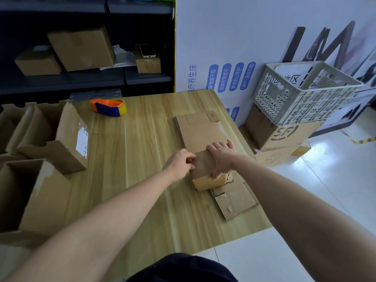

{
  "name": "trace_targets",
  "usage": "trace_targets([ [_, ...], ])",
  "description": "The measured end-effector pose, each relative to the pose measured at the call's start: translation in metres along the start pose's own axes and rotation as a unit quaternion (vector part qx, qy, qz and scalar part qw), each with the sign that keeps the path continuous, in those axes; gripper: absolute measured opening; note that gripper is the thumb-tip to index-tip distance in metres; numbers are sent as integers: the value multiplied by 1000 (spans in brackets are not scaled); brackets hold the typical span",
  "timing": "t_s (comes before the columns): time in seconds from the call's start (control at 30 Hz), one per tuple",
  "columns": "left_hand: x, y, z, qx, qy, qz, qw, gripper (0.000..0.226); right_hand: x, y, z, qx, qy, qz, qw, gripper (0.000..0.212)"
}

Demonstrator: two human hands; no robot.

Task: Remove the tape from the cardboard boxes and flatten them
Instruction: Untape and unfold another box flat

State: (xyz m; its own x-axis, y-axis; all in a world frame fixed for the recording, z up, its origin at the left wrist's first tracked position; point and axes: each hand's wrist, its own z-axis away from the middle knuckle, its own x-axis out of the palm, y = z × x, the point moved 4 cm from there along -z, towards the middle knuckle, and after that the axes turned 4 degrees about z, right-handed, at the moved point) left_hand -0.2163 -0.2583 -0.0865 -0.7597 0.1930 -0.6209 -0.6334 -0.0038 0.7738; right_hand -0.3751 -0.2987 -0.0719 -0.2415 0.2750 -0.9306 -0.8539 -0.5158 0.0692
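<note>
A small closed cardboard box (205,176) stands on the wooden table (132,159), partly on top of flattened cardboard. My right hand (221,157) grips it over the top, fingers curled over the far edge and thumb on the near side. My left hand (180,163) pinches at the box's left top edge, where clear tape seems to run; the tape itself is hard to make out. A large flattened box (200,128) lies just beyond, and another flattened piece (234,199) lies in front.
Several open, upright cardboard boxes (61,143) crowd the table's left side. An orange and blue tape dispenser (108,107) sits at the back. Right of the table stand stacked boxes with a grey plastic crate (305,92) on top. Dark shelving (81,47) holds more boxes.
</note>
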Motion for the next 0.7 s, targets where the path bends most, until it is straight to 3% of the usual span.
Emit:
trace_targets([
  [0.23, 3, 5, -3, -3, 38, -10, 999, 2, 6, 0, -3, 7, 10, -7, 1000, 107],
  [0.47, 4, 6, -7, 2, 66, -17, 998, 7, 10, 5, -1, 15, 7, -18, 1000, 107],
  [0.7, 11, 12, -15, 28, 33, -130, 991, 14, 10, 5, 0, 11, 1, -18, 1000, 106],
])
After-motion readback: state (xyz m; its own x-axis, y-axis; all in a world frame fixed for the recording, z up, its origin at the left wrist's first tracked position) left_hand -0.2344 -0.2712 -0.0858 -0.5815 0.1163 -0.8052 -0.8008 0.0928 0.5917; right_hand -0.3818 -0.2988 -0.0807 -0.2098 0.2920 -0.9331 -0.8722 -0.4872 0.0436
